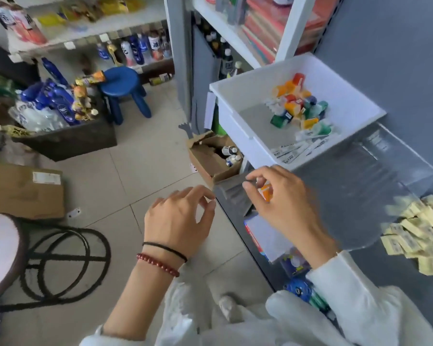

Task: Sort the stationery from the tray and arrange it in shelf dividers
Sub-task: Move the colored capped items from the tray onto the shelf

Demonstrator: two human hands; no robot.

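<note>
Centre frame: right hand [283, 198] pinches a small orange pack [266, 193], likely for sorting; left hand [178, 218] loosely curled, empty.

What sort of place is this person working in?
Most likely a small shop, or its stockroom: open shelves carry rows of bottles, a white tray holds many small coloured packets, and a heap of similar yellow packets lies on the grey shelf. The right hand holds one orange packet.
</note>
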